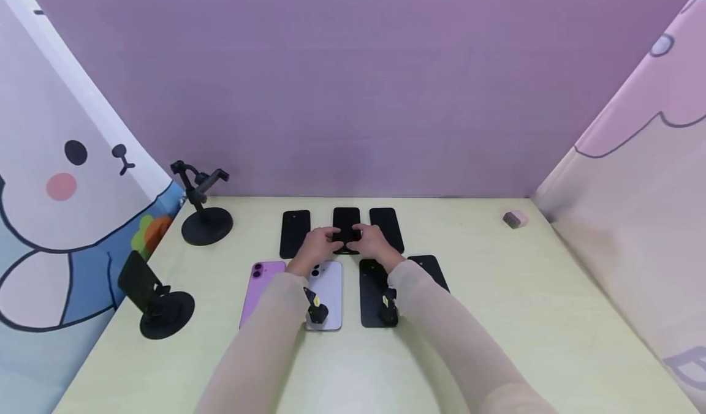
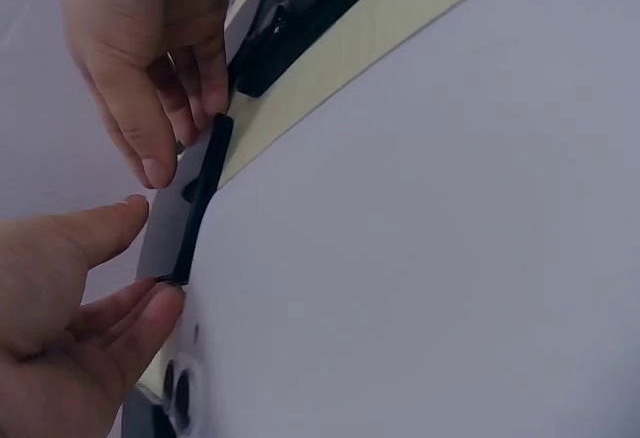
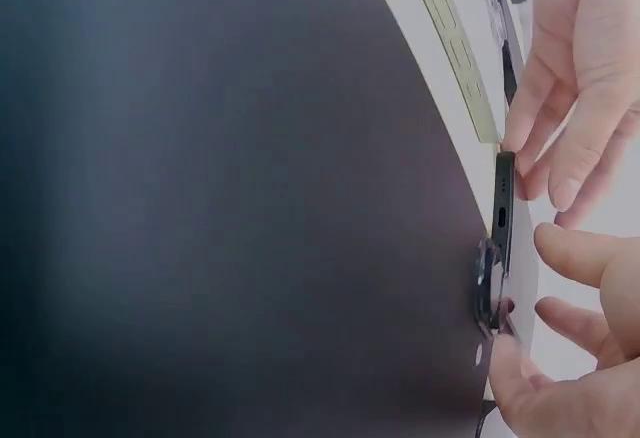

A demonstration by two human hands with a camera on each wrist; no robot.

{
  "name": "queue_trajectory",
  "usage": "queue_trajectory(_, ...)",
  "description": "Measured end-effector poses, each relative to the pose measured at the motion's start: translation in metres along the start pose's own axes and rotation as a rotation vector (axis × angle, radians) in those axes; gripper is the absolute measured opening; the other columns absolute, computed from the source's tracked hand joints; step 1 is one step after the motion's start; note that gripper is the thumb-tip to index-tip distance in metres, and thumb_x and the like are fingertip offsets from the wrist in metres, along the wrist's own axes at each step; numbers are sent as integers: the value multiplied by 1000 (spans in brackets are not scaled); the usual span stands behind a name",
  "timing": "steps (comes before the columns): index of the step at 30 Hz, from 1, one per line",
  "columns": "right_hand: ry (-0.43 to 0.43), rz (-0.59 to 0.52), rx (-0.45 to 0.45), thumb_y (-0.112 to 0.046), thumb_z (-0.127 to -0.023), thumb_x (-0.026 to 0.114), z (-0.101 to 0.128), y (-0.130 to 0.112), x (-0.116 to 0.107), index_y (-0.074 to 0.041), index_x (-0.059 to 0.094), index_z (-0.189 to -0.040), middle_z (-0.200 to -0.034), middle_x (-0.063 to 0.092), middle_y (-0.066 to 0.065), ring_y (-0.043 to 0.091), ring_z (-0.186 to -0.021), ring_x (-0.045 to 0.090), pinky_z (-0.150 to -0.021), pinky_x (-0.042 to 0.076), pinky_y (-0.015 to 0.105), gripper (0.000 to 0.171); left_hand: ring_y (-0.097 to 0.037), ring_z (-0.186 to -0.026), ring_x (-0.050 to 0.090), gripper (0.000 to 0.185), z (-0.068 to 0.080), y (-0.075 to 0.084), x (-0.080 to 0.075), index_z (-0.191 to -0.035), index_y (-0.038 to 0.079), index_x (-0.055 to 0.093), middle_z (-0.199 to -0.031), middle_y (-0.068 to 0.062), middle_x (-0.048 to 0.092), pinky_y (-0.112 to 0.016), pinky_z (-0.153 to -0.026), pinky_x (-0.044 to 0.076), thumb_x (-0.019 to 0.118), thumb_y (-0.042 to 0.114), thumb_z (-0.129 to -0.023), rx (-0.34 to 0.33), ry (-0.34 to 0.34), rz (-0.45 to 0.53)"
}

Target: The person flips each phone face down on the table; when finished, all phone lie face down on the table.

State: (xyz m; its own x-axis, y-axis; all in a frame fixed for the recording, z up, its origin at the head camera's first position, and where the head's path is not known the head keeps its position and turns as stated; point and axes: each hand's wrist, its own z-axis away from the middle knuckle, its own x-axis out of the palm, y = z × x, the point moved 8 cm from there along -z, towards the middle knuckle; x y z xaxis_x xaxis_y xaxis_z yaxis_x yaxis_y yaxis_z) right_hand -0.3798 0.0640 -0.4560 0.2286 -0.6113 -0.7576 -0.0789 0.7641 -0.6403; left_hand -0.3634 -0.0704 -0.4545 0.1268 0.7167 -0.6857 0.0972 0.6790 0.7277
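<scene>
A black phone (image 1: 346, 229) sits in the middle of the back row on the pale tabletop (image 1: 551, 316), between two other black phones. It is a slim, dark rectangle, lengthwise pointing away from the person. Its near end is pinched between the fingers of both hands, and the wrist views show that thin edge raised slightly, a port slot visible in it.

Both arms reach forward in pale sleeves, the wrists close together. The left hand (image 1: 318, 244) and right hand (image 1: 371, 240) meet fingertip to fingertip, each pinching an edge of the same phone (image 1: 346, 225), thumbs near, fingers curled over its end.
</scene>
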Motion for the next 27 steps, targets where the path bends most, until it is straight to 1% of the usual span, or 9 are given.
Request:
queue_trajectory(3,-9,6,-6,-21,-91,70,-1,2,1,-4,53,-139,-138,47,25,34,-131,40,-98,43,41,54,-23,-95,60,41,-2,-2,2,-131,4,61,-112,-14,65,-38,-81,51,69,15,-92,-5,13,-23)
queue_trajectory(5,-8,16,-18,-19,-90,71,-1,2,1,-2,54,-138,-134,52,23,32,-127,45,-97,44,40,54,-23,-92,60,42,-3,-2,3,-130,3,62,-109,-13,66,-38,-80,51,70,14,-91,2,15,-37)
queue_trajectory(10,-5,24,-29,-16,-89,72,-1,-1,1,-1,55,-137,-132,56,19,31,-121,50,-93,46,39,53,-25,-96,62,39,-4,-2,2,-127,0,64,-108,-16,67,-38,-81,51,71,11,-90,4,17,-48)
queue_trajectory(13,1,17,-14,-14,-88,72,0,-3,1,-2,54,-137,-135,54,18,31,-124,48,-94,46,39,53,-26,-99,63,39,-4,-4,1,-126,1,64,-110,-17,67,-38,-81,52,71,10,-89,-5,15,-39)
queue_trajectory(17,6,1,7,-11,-88,72,1,-4,0,-1,55,-136,-138,52,18,31,-126,47,-94,46,39,52,-26,-97,64,41,-2,-6,0,-128,1,63,-107,-16,68,-37,-80,52,71,10,-89,-24,8,-9)
queue_trajectory(22,18,-40,28,-9,-87,72,0,-1,1,-3,57,-135,-135,55,17,29,-119,52,-91,47,38,51,-23,-91,64,40,-1,-7,0,-128,1,63,-96,-11,68,-35,-77,52,72,10,-89,-34,20,14)
queue_trajectory(27,13,-125,47,-7,-87,72,1,0,1,-4,56,-136,-134,54,19,29,-119,53,-90,48,38,51,-24,-92,64,39,-1,-8,0,-127,1,64,-94,-9,65,-36,-77,51,72,11,-89,-32,36,11)
